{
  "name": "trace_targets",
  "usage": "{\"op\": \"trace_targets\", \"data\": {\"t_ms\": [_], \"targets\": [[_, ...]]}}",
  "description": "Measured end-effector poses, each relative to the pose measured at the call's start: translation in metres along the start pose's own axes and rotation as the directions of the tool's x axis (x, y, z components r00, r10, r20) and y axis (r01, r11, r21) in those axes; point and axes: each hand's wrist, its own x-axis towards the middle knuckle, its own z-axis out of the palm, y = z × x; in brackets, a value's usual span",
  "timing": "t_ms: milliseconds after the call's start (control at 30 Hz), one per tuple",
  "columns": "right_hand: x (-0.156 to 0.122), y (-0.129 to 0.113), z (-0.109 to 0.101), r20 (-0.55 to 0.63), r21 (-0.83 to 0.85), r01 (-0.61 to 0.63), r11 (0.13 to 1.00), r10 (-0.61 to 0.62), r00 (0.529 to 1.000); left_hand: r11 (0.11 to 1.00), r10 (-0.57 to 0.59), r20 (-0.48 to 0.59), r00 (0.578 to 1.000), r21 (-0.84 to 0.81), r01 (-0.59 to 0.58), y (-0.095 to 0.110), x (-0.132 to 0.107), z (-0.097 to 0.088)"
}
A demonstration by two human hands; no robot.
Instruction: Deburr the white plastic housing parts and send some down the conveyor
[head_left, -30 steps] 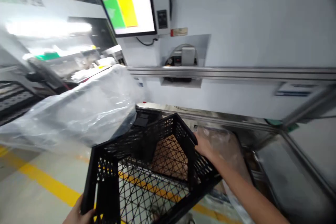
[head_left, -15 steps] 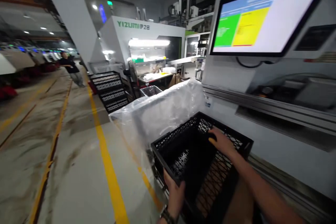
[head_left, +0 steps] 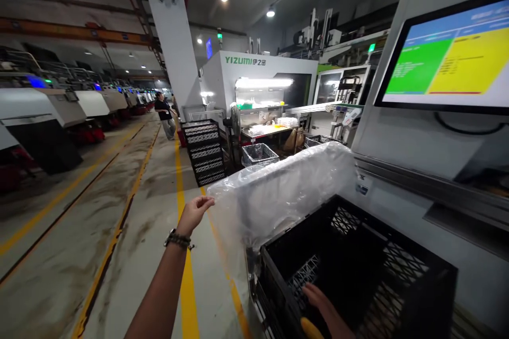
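My left hand [head_left: 195, 213], with a dark band at the wrist, is closed in a pinch at the near left corner of a clear plastic sheet [head_left: 278, 185]. That sheet drapes behind a black lattice-sided crate [head_left: 397, 228]. Over the crate's near left part is my right hand [head_left: 318, 302], its fingers stretched out and slightly blurred. A yellow piece [head_left: 310, 328] shows on its thumb side; I cannot tell whether it is worn or held. The crate's dark inside is hard to make out.
A grey machine with a screen [head_left: 449, 58] stands close on the right. Stacked black crates [head_left: 202, 153] and a plastic-lined bin [head_left: 260, 153] are ahead, before a lit workbench [head_left: 270, 130]. A person [head_left: 165, 116] stands in the aisle.
My left hand has left the crate's rim and moved out left to the sheet's corner. My right hand has shifted from the crate's far side to its near left. The view has turned left.
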Motion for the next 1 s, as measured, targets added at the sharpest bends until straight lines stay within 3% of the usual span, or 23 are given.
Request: {"op": "trace_targets", "data": {"t_ms": [133,200,400,500,567,767,1000], "targets": [[-0.003,-0.044,-0.014,-0.115,0.149,0.133,0.98,-0.117,0.987,0.978,-0.091,0.259,0.962,-0.158,0.135,0.002,-0.056,0.004],[-0.004,-0.069,-0.015,-0.116,0.207,0.146,0.967,-0.123,0.985,0.96,-0.111,0.317,0.942,-0.213,0.184,-0.005,-0.085,0.013],[0.022,-0.124,0.004,-0.168,0.212,0.251,0.945,-0.217,0.961,0.926,-0.096,0.295,0.951,-0.324,0.194,-0.041,-0.151,0.08],[0.042,-0.133,0.014,-0.165,0.231,0.252,0.94,-0.218,0.962,0.916,-0.099,0.254,0.962,-0.354,0.188,-0.052,-0.179,0.114],[0.051,-0.133,0.016,-0.142,0.251,0.232,0.94,-0.202,0.969,0.904,-0.11,0.215,0.97,-0.384,0.188,-0.054,-0.195,0.125],[0.053,-0.12,0.013,-0.135,0.228,0.217,0.949,-0.19,0.972,0.829,-0.2,0.165,0.966,-0.496,0.256,-0.062,-0.225,0.121],[0.049,-0.118,0.021,-0.149,0.18,0.229,0.957,-0.204,0.968,0.769,-0.193,0.019,0.981,-0.618,0.164,-0.069,-0.24,0.108]]}}
